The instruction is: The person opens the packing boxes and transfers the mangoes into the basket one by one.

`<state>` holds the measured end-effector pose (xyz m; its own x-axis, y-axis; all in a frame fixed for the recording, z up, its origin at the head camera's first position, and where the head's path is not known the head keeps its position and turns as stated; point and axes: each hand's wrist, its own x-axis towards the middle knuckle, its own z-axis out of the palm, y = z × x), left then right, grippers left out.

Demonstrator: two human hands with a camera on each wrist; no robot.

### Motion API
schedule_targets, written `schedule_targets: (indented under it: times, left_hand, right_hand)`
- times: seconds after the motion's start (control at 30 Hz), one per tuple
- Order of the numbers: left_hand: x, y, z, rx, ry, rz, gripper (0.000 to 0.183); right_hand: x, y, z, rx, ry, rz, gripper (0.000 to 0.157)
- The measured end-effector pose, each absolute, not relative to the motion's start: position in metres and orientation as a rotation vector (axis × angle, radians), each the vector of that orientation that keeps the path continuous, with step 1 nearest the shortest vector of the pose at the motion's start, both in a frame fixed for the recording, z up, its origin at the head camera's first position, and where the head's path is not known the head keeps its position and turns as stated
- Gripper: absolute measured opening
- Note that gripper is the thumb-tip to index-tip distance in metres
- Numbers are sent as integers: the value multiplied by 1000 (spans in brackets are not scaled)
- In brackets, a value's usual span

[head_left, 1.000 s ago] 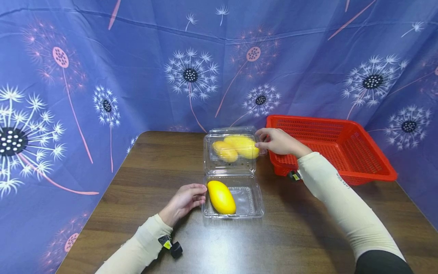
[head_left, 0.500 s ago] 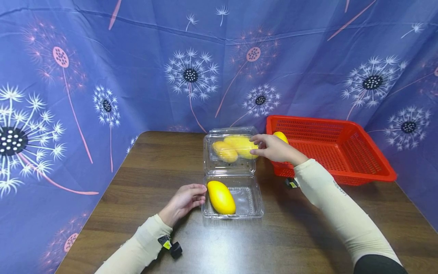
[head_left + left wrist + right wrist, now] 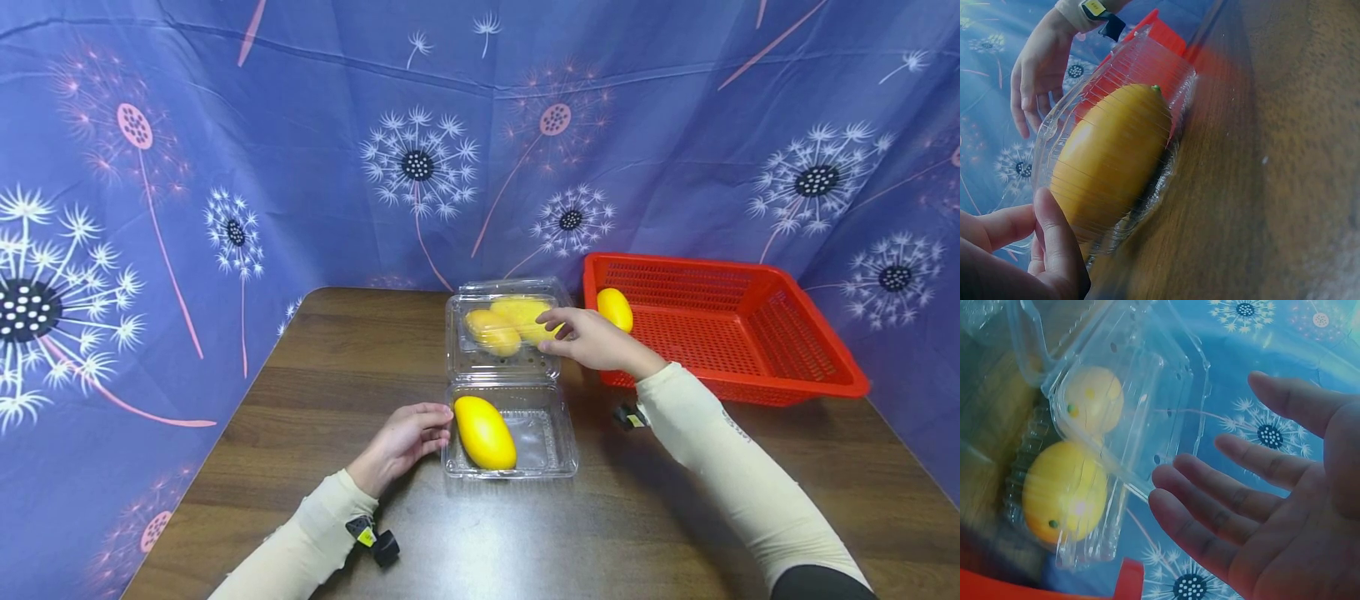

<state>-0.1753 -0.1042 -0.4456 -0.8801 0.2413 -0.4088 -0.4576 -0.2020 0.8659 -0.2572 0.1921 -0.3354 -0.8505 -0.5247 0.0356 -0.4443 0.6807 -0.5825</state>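
Note:
My left hand [image 3: 405, 442] pinches the left rim of a clear plastic clamshell container [image 3: 543, 433], thumb and fingers on its edge in the left wrist view. A yellow mango [image 3: 486, 433] lies in the near half of that clamshell, along its left side. The clear lid [image 3: 461, 367] is flipped back. Two more mangoes [image 3: 1066, 487] sit in another clear container [image 3: 1094, 553] behind it, seen partly through the plastic. My right hand [image 3: 592, 337] is held with loosely spread fingers over the lid's right edge, holding nothing.
To the right stands a red perforated basket [image 3: 810, 367] with one mango [image 3: 615, 310] at its left end. A patterned blue cloth [image 3: 337, 167] hangs behind the brown wooden table [image 3: 337, 358].
My right hand has moved left and a little nearer, away from the basket's left end, uncovering the mango there. The left hand and the clamshell have stayed put.

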Motion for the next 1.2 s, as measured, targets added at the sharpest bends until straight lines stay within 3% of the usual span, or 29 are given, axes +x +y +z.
schedule_targets:
  times: [1.2]
  left_hand:
    - [-175, -103, -447, -273, 1619, 2135, 9]
  right_hand:
    - [-223, 169, -369, -921, 2648, -1022, 46]
